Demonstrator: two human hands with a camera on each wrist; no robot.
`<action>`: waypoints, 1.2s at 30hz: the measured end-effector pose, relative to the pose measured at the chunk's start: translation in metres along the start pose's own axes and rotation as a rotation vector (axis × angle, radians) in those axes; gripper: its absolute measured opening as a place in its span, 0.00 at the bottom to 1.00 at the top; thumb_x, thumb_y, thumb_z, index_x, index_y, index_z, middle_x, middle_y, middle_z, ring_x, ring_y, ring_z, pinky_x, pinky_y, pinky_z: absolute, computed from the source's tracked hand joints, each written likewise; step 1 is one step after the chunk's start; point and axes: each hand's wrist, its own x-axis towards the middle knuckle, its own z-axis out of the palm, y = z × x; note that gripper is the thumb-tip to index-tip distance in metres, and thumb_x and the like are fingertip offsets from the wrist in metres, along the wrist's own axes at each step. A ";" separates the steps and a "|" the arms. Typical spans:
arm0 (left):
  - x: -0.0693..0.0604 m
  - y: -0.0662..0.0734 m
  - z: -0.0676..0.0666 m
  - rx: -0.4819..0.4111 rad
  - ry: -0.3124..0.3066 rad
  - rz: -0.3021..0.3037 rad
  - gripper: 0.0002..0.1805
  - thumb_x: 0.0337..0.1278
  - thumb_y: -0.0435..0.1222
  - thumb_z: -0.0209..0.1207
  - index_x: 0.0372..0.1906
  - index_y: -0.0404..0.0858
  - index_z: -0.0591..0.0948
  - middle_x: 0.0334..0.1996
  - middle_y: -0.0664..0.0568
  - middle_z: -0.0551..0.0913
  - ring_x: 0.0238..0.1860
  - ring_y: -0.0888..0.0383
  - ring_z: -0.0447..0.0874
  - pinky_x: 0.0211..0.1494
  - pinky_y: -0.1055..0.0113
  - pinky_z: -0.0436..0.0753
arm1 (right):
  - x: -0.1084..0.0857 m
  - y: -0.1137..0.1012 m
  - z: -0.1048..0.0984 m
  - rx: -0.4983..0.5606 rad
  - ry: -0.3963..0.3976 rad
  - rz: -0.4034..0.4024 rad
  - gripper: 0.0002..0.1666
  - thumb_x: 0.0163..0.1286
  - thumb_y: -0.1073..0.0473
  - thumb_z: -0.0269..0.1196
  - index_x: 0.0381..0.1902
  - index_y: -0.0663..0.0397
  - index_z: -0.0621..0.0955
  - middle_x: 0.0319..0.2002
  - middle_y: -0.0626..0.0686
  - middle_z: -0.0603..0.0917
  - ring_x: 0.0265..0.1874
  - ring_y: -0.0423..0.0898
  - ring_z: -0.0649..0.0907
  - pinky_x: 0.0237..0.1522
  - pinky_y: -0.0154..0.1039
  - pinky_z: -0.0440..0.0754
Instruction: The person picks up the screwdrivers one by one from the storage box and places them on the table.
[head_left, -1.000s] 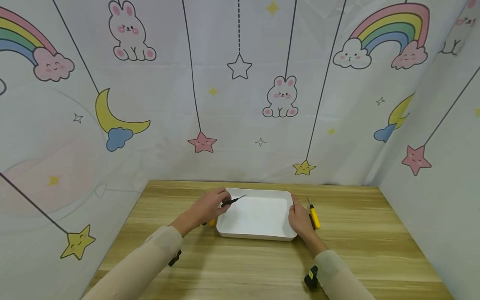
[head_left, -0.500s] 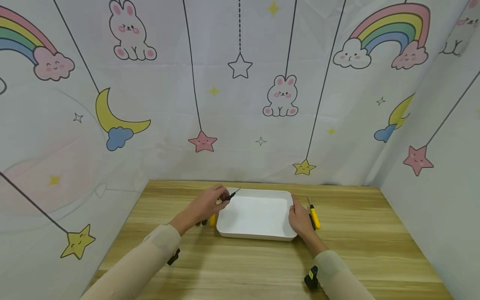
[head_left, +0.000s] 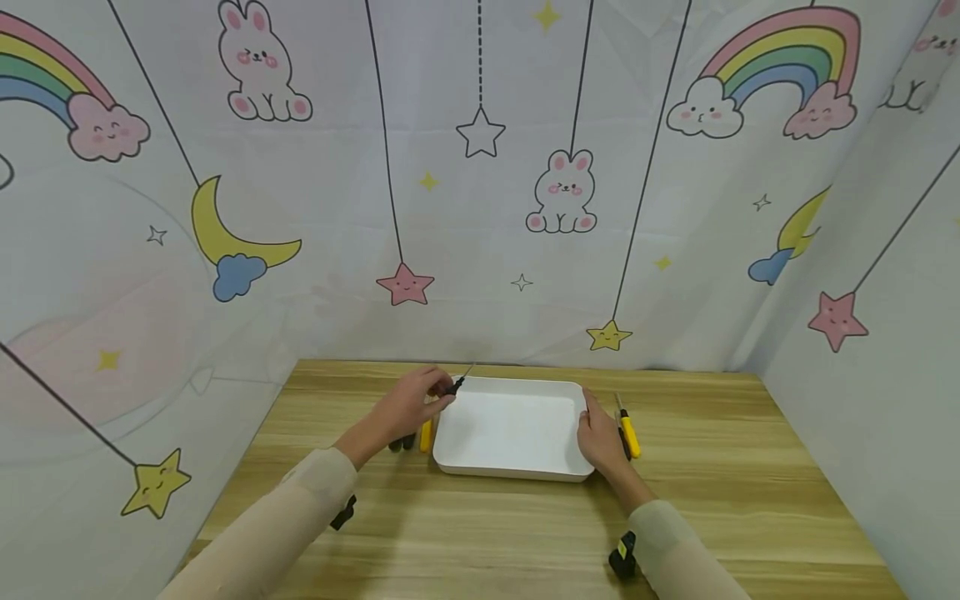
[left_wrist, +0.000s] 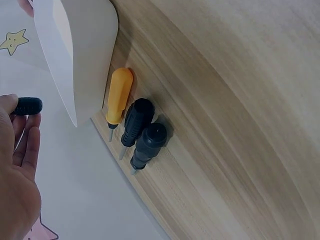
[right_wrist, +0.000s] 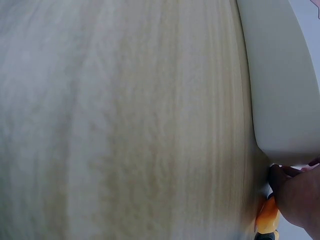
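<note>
My left hand (head_left: 405, 408) pinches a small screwdriver (head_left: 455, 387) by its black handle, over the left rim of a white tray (head_left: 510, 429). The thin shaft points up and away in the head view; the handle's end (left_wrist: 29, 106) shows in the left wrist view. My right hand (head_left: 600, 435) grips the tray's right side, partly hidden under the wall in the right wrist view (right_wrist: 300, 197). To the tray's left lie a yellow-handled screwdriver (left_wrist: 120, 92) and two black-handled screwdrivers (left_wrist: 137, 120), side by side on the table.
Right of the tray, beside my right hand, lie a yellow-handled screwdriver (head_left: 628, 435) and a dark-handled tool (head_left: 622, 432), partly covered. The wooden table (head_left: 480, 533) meets a patterned cloth wall (head_left: 480, 325) close behind the tray. Another cloth wall (head_left: 885, 417) rises at right.
My left hand has drawn back leftward and slightly away with the screwdriver, from over the tray's inside to its left rim. The shaft tilts more steeply. The right hand and tray stay put.
</note>
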 end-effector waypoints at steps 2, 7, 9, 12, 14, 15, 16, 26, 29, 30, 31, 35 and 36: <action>-0.001 -0.001 -0.001 0.003 0.004 -0.008 0.08 0.69 0.34 0.69 0.49 0.38 0.85 0.44 0.53 0.83 0.43 0.59 0.84 0.50 0.64 0.88 | 0.000 0.001 0.001 0.000 0.001 0.002 0.32 0.85 0.65 0.41 0.82 0.68 0.58 0.77 0.71 0.66 0.76 0.67 0.67 0.77 0.63 0.63; -0.002 -0.002 -0.003 0.013 0.009 -0.012 0.09 0.70 0.35 0.69 0.49 0.38 0.85 0.44 0.54 0.83 0.44 0.59 0.84 0.51 0.63 0.88 | 0.001 0.002 0.002 -0.006 0.007 0.001 0.32 0.85 0.65 0.41 0.82 0.68 0.58 0.77 0.71 0.66 0.76 0.67 0.67 0.77 0.63 0.64; -0.002 -0.002 -0.004 0.022 0.011 -0.008 0.08 0.70 0.35 0.69 0.49 0.38 0.84 0.44 0.54 0.83 0.43 0.59 0.83 0.50 0.64 0.88 | 0.001 0.002 0.002 -0.008 0.008 0.000 0.32 0.85 0.65 0.41 0.83 0.68 0.58 0.77 0.71 0.66 0.76 0.67 0.67 0.76 0.63 0.64; -0.002 -0.002 -0.005 0.036 0.016 -0.004 0.08 0.70 0.36 0.69 0.48 0.38 0.84 0.44 0.54 0.83 0.43 0.60 0.83 0.50 0.65 0.87 | 0.002 0.002 0.002 -0.008 0.009 -0.002 0.32 0.85 0.65 0.41 0.83 0.68 0.57 0.77 0.71 0.66 0.76 0.68 0.67 0.77 0.63 0.63; -0.003 -0.003 -0.006 0.042 0.020 -0.006 0.08 0.70 0.36 0.69 0.48 0.38 0.85 0.44 0.54 0.83 0.43 0.60 0.83 0.49 0.65 0.87 | 0.002 0.002 0.002 -0.007 0.008 -0.001 0.32 0.85 0.65 0.41 0.82 0.68 0.57 0.77 0.71 0.66 0.76 0.68 0.67 0.77 0.63 0.63; -0.003 -0.003 -0.006 0.044 0.024 -0.006 0.08 0.70 0.36 0.69 0.48 0.38 0.85 0.43 0.54 0.83 0.42 0.60 0.83 0.49 0.65 0.87 | 0.002 0.002 0.002 -0.005 0.008 0.000 0.32 0.85 0.65 0.41 0.82 0.68 0.57 0.77 0.71 0.66 0.76 0.68 0.67 0.77 0.63 0.63; -0.003 -0.003 -0.006 0.046 0.028 -0.006 0.08 0.70 0.35 0.69 0.48 0.38 0.85 0.43 0.54 0.83 0.42 0.60 0.83 0.49 0.65 0.88 | 0.002 0.002 0.002 -0.003 0.009 0.001 0.32 0.85 0.65 0.41 0.82 0.68 0.58 0.77 0.71 0.66 0.76 0.67 0.67 0.77 0.63 0.63; -0.004 -0.009 -0.008 0.041 0.038 -0.012 0.08 0.70 0.35 0.69 0.48 0.38 0.84 0.44 0.53 0.83 0.42 0.60 0.84 0.48 0.64 0.88 | 0.002 0.001 0.002 -0.003 0.004 -0.004 0.32 0.85 0.65 0.41 0.82 0.69 0.57 0.77 0.71 0.66 0.76 0.68 0.66 0.77 0.63 0.63; -0.005 -0.010 -0.010 0.034 0.032 -0.017 0.08 0.70 0.35 0.68 0.48 0.38 0.84 0.44 0.53 0.83 0.42 0.60 0.83 0.49 0.63 0.88 | 0.002 0.001 0.001 -0.004 0.004 -0.007 0.32 0.85 0.65 0.41 0.82 0.69 0.57 0.77 0.71 0.65 0.76 0.68 0.66 0.77 0.64 0.62; -0.005 -0.010 -0.010 0.029 0.032 -0.016 0.08 0.71 0.35 0.68 0.48 0.38 0.84 0.44 0.53 0.83 0.42 0.59 0.83 0.49 0.63 0.88 | 0.002 0.001 0.002 -0.003 0.005 -0.007 0.32 0.85 0.65 0.41 0.82 0.69 0.58 0.77 0.71 0.65 0.76 0.68 0.66 0.77 0.63 0.63; -0.005 -0.010 -0.010 0.031 0.031 -0.016 0.08 0.71 0.35 0.68 0.49 0.38 0.84 0.44 0.53 0.83 0.42 0.60 0.83 0.49 0.63 0.88 | 0.002 0.001 0.002 -0.002 0.005 -0.005 0.32 0.85 0.65 0.41 0.82 0.69 0.58 0.77 0.71 0.65 0.76 0.68 0.66 0.77 0.63 0.63; -0.007 -0.012 -0.012 0.028 0.046 0.005 0.08 0.69 0.34 0.69 0.47 0.37 0.84 0.43 0.53 0.83 0.42 0.59 0.84 0.48 0.62 0.88 | 0.001 0.001 0.002 0.000 0.006 -0.002 0.32 0.85 0.65 0.41 0.82 0.69 0.58 0.78 0.70 0.65 0.77 0.68 0.66 0.77 0.63 0.62; -0.007 -0.012 -0.012 0.024 0.050 0.008 0.08 0.69 0.34 0.69 0.47 0.37 0.84 0.42 0.53 0.83 0.41 0.59 0.84 0.47 0.62 0.88 | 0.001 0.001 0.002 -0.002 0.006 -0.001 0.32 0.85 0.65 0.41 0.82 0.69 0.58 0.78 0.70 0.65 0.77 0.68 0.66 0.77 0.63 0.62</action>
